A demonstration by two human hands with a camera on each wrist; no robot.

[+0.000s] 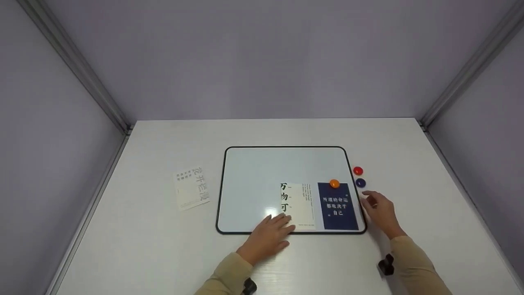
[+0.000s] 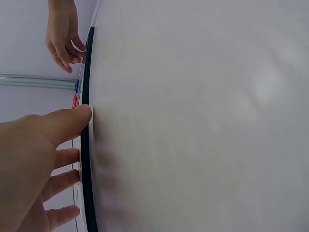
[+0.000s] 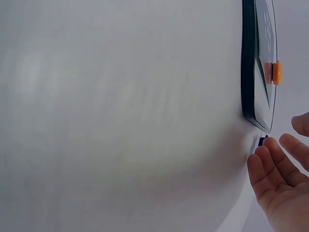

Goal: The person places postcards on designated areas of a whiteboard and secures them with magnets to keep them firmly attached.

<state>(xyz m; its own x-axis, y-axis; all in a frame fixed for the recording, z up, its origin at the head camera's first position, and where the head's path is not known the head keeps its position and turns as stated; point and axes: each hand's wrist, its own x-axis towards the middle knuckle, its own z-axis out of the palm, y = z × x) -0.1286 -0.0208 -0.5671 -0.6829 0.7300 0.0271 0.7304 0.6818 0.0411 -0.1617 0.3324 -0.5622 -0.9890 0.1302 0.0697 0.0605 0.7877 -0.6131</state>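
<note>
A whiteboard with a black frame lies on the table. My left hand rests over its front edge, straight fingers touching the lower left part of a cream card with dark printed characters. In the left wrist view, that hand's thumb is against the black frame. To the right of the cream card lies a dark blue card with white characters, and an orange round magnet sits on its top edge. Beside the board's right edge hovers my right hand, fingers loosely bent, holding nothing.
A red round magnet and a dark blue round magnet lie on the table just right of the board. Another pale card lies at a tilt to the board's left. Grey panels enclose the table's back and sides.
</note>
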